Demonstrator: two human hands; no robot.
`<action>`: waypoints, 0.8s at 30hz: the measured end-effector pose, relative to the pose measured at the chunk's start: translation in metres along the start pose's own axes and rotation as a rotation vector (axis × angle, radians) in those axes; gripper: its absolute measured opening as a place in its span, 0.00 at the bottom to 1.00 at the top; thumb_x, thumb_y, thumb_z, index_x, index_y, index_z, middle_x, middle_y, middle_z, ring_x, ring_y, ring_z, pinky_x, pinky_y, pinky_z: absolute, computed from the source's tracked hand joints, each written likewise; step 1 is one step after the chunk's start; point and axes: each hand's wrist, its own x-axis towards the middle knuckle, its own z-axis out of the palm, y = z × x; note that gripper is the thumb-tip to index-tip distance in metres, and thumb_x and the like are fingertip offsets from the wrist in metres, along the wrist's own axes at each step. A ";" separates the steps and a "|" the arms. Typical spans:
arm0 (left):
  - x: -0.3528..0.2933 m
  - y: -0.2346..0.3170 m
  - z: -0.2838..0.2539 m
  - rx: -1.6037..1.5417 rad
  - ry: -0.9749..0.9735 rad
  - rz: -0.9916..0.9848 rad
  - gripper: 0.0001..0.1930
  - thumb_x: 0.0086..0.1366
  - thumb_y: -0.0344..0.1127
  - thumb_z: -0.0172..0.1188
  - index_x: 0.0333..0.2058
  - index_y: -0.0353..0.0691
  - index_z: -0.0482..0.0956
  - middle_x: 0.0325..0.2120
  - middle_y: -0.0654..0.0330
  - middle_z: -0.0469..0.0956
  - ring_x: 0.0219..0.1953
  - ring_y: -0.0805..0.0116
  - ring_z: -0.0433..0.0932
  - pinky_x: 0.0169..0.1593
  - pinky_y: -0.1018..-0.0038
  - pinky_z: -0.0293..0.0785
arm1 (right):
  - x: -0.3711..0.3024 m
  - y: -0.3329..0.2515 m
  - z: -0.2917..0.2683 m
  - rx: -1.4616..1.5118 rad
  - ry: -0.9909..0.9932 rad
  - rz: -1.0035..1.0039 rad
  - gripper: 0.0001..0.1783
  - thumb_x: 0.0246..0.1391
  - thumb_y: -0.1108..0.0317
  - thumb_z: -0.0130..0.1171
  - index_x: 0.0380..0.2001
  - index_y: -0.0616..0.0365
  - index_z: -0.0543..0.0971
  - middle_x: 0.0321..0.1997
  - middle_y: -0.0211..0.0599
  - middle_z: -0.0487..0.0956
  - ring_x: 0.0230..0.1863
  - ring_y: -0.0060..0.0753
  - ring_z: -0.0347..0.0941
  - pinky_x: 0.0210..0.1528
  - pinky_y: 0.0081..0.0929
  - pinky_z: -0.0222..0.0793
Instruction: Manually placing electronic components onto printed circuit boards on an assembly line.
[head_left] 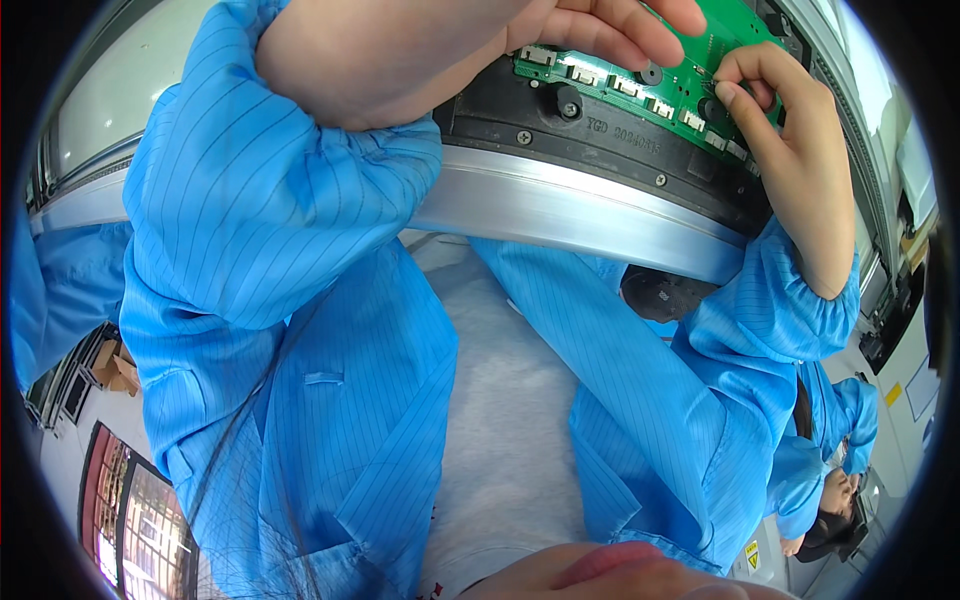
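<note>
A green circuit board with a row of white connectors along its near edge sits on a black fixture. My left hand is over the board's left part, fingers stretched out and slightly curved; the top edge of the view cuts it off. On the board's right part rests my right hand, thumb and forefinger pinched together close to the surface. Whatever lies between those fingertips is too small or hidden to name. Black round knobs stand on the fixture beside the board.
A silver metal rail runs along the fixture's near side, in front of my body. Another person in blue workwear is at the lower right. A blue sleeve shows at the left edge, above a cardboard box.
</note>
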 end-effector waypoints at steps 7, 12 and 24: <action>-0.007 0.010 -0.003 -0.074 -0.001 -0.011 0.22 0.73 0.32 0.51 0.59 0.19 0.68 0.43 0.48 0.80 0.41 0.66 0.82 0.49 0.70 0.81 | 0.000 -0.011 -0.004 -0.022 0.039 -0.040 0.04 0.59 0.75 0.60 0.35 0.65 0.76 0.27 0.31 0.70 0.31 0.24 0.59 0.35 0.24 0.60; -0.009 0.011 -0.004 0.048 0.021 -0.005 0.22 0.73 0.32 0.52 0.59 0.20 0.69 0.43 0.49 0.80 0.42 0.66 0.82 0.49 0.70 0.80 | 0.002 -0.014 -0.008 -0.021 0.049 -0.054 0.04 0.59 0.75 0.60 0.35 0.65 0.76 0.27 0.32 0.71 0.31 0.24 0.59 0.34 0.24 0.60; -0.004 0.010 -0.004 -0.195 -0.015 -0.120 0.23 0.73 0.34 0.50 0.60 0.22 0.69 0.44 0.49 0.80 0.43 0.65 0.82 0.50 0.70 0.79 | -0.001 -0.005 -0.005 -0.099 0.042 -0.072 0.05 0.57 0.74 0.61 0.33 0.65 0.76 0.25 0.35 0.70 0.29 0.26 0.60 0.33 0.26 0.59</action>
